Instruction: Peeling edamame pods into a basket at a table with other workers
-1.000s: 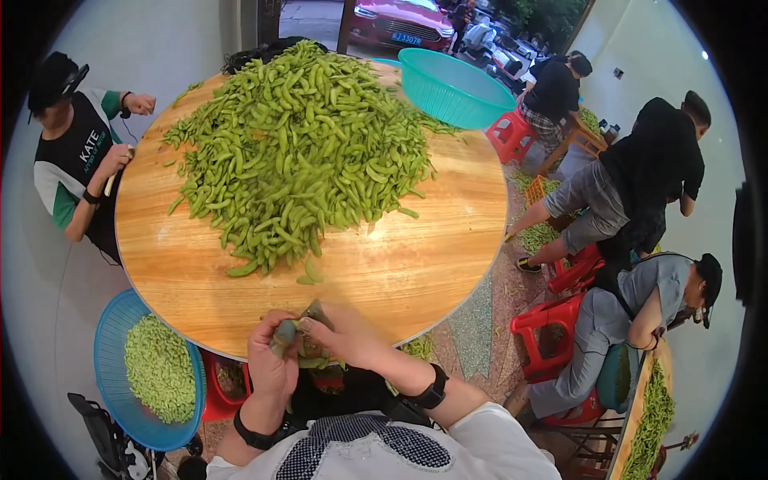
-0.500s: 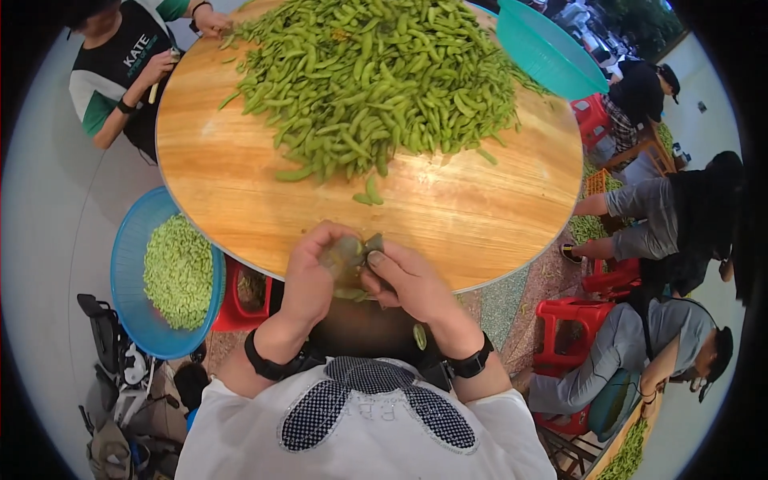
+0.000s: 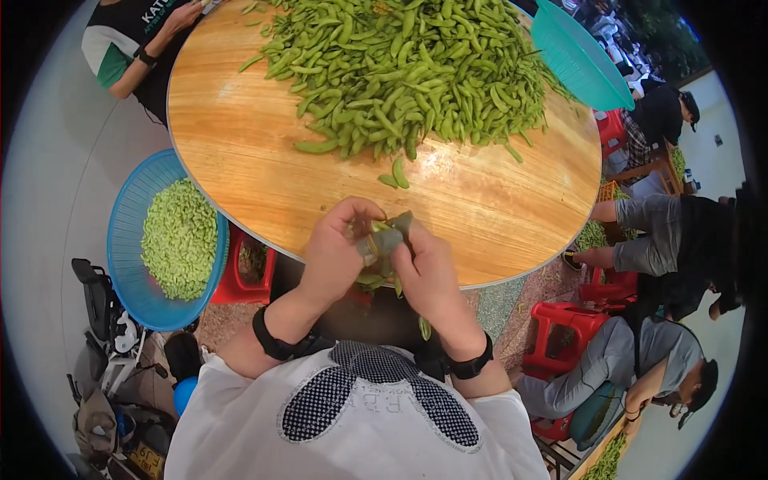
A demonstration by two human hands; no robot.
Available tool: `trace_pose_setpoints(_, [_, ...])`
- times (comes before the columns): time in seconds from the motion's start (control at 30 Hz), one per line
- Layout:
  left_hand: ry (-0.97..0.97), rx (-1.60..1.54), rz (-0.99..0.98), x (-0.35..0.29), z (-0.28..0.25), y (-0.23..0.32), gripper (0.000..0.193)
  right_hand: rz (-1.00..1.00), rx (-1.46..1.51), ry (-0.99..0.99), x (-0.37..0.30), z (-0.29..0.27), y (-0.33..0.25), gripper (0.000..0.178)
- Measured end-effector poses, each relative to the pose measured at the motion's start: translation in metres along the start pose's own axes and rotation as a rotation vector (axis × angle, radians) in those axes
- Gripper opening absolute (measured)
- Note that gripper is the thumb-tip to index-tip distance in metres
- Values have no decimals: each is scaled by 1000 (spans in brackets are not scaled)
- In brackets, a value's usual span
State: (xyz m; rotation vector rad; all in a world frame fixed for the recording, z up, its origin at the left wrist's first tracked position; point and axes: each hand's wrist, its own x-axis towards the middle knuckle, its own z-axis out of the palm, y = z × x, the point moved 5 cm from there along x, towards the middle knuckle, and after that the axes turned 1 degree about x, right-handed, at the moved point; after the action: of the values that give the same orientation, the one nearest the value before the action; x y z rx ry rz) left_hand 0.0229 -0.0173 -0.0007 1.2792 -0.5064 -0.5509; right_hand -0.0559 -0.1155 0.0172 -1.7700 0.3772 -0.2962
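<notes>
Over the near edge of the round wooden table (image 3: pixel 248 152), my left hand (image 3: pixel 332 252) and my right hand (image 3: pixel 430 268) are held close together. Both are closed, fingers curled around green soybean pods (image 3: pixel 370 280) that show between and below them. Greyish coverings wrap some of my fingers and partly hide what is gripped. Another pod (image 3: pixel 425 327) appears below my right hand, near the wrist; whether it is falling or resting I cannot tell. A large heap of pods (image 3: pixel 416 80) covers the table's far side, with a few loose pods (image 3: pixel 397 173) in front of it.
At lower left, a blue basket (image 3: pixel 124 256) holds shelled beans (image 3: pixel 180 240), beside a red stool (image 3: pixel 242 276). A teal basket (image 3: pixel 582 60) leans at the table's far right. One person (image 3: pixel 132 60) works at far left; several others sit or stand at right near red stools (image 3: pixel 564 332).
My view has shifted, so the table and heap sit higher and farther right. My hands remain together, with more green pod showing between them. The person at far left has drawn one hand out of view.
</notes>
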Motion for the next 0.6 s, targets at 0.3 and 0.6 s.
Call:
trace_pose_setpoints(0.3, [100,-568,-227,6,-19,-11,37,268,182,-252,28,-13,-1,14])
trace_pose_setpoints(0.6, [-6,-429,-206,0,-21,-5,47,-354,-1091,-166,97,-27,-12,9])
